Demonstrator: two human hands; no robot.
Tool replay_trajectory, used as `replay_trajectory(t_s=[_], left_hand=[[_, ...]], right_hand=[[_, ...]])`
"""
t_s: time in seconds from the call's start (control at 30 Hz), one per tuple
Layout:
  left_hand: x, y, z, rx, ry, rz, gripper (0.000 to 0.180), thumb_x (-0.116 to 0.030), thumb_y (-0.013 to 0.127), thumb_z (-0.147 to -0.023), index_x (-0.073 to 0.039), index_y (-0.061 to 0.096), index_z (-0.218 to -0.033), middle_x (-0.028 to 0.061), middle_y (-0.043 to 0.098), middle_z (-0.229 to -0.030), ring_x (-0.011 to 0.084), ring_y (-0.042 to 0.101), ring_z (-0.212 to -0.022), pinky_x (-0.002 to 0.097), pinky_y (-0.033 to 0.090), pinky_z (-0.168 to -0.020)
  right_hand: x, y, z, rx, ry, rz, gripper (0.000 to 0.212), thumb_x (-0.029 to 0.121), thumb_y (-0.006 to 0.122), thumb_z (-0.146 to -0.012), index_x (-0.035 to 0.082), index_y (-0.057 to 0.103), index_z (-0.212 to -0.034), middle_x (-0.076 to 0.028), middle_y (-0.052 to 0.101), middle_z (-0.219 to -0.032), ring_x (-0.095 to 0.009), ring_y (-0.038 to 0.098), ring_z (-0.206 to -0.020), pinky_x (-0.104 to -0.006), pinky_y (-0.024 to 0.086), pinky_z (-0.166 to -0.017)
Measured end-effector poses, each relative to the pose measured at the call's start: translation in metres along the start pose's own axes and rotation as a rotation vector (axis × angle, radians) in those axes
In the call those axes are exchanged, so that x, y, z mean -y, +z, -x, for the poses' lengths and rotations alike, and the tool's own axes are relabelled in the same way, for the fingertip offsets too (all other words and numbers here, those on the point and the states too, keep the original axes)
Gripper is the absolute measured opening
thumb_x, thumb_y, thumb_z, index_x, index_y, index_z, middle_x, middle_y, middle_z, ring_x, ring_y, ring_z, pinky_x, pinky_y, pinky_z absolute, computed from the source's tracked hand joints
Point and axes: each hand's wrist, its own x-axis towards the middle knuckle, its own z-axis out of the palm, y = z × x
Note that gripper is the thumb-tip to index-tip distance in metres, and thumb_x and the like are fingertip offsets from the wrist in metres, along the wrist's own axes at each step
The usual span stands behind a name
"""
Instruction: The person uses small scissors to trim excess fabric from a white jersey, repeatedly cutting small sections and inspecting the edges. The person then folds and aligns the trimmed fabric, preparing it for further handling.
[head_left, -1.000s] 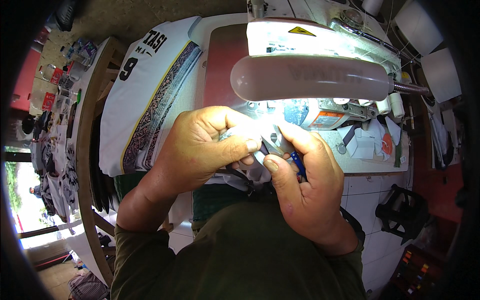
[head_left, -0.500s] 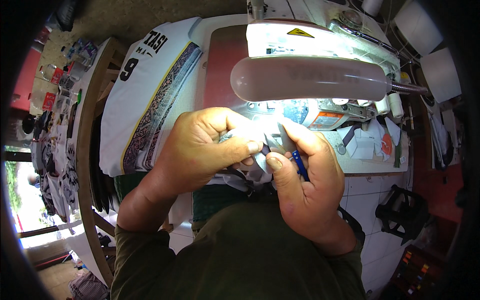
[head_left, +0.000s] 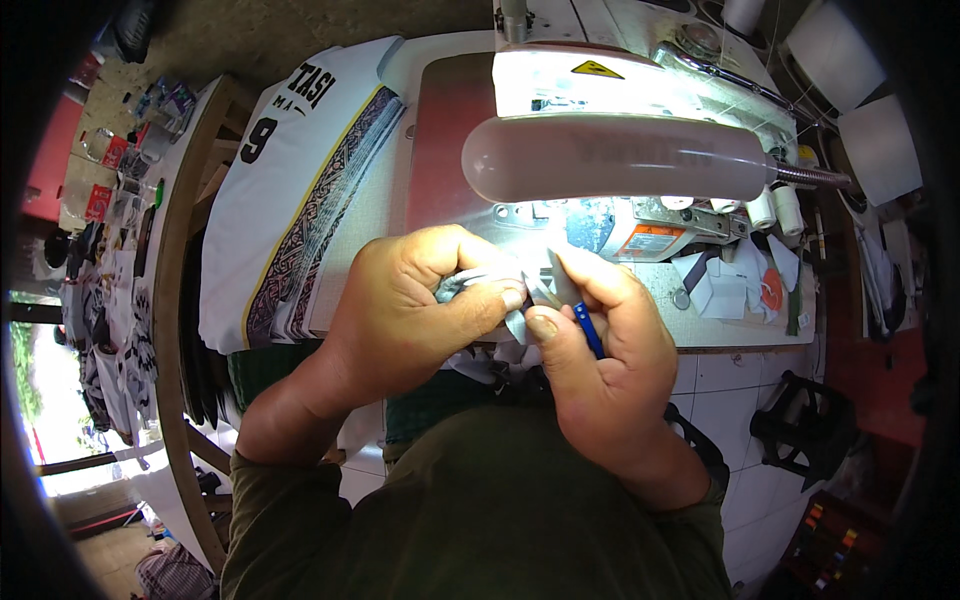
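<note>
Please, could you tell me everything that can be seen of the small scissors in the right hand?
The small scissors have grey, metal-looking blades and a blue part, probably the handle. The blades stand apart, pointing up and left; the blue part slants down to the right. The right hand grips them near the picture's middle, close to the left hand. Glare hides whether the blades touch the pale cloth.

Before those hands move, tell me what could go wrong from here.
First, the blue-handled thread snips in the right hand have their blades close to the thumb of the left hand, so a slip might nick it.
Second, the pale fabric is bunched in the left hand's pinch, so the blades could catch an unintended fold.
Third, bright glare near the fingertips may make the blade tips hard to judge.
</note>
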Motion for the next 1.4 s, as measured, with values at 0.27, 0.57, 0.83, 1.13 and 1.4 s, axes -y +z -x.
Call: replay_trajectory(t_s=[0.27,0.57,0.83,1.13,1.4], left_hand=[[-0.001,-0.005,0.001,0.043,-0.059,0.086,0.012,-0.009,0.073,-0.092,0.003,0.071,-0.095,0.0056,0.073,-0.081,0.0066,0.065,-0.074,0.0242,0.053,-0.066],[-0.004,0.001,0.004,0.028,0.004,-0.039,0.015,-0.010,0.073,-0.091,0.004,0.074,-0.096,0.0064,0.075,-0.083,0.0056,0.066,-0.076,0.0235,0.053,-0.067],[-0.009,-0.012,0.007,0.189,-0.196,0.128,0.015,-0.010,0.075,-0.089,0.003,0.070,-0.095,0.0099,0.074,-0.087,0.0104,0.066,-0.071,0.0230,0.053,-0.065],[-0.004,-0.017,0.010,0.273,-0.142,0.263,0.018,-0.015,0.070,-0.091,0.000,0.061,-0.094,0.0151,0.073,-0.093,0.0145,0.067,-0.081,0.0294,0.053,-0.075],[-0.008,-0.008,0.009,0.331,-0.195,0.249,0.017,-0.016,0.073,-0.094,-0.002,0.065,-0.098,0.0000,0.067,-0.081,0.0035,0.058,-0.068,0.0207,0.046,-0.060]], right_hand=[[0.010,-0.008,0.003,-0.094,0.136,-0.383,0.037,0.009,0.078,-0.092,-0.004,0.059,-0.122,-0.009,0.067,-0.098,-0.006,0.059,-0.077,-0.0210,0.049,-0.070],[0.016,-0.032,-0.008,0.203,0.457,-0.703,0.019,0.019,0.063,-0.104,0.001,0.060,-0.108,-0.006,0.068,-0.084,-0.002,0.046,-0.051,-0.0190,0.036,-0.046],[-0.015,-0.061,-0.007,-0.492,0.079,-0.457,0.042,0.025,0.041,-0.111,-0.006,0.053,-0.137,-0.023,0.074,-0.104,-0.007,0.045,-0.048,-0.0200,0.036,-0.045],[-0.009,-0.056,0.037,0.437,0.487,-0.011,0.013,0.007,0.066,-0.095,0.002,0.072,-0.106,-0.012,0.073,-0.091,-0.017,0.065,-0.073,-0.0303,0.053,-0.068],[0.008,-0.043,-0.031,0.208,-0.287,0.169,0.027,-0.004,0.074,-0.079,0.004,0.073,-0.105,-0.011,0.070,-0.093,-0.023,0.069,-0.082,-0.0323,0.054,-0.071]])
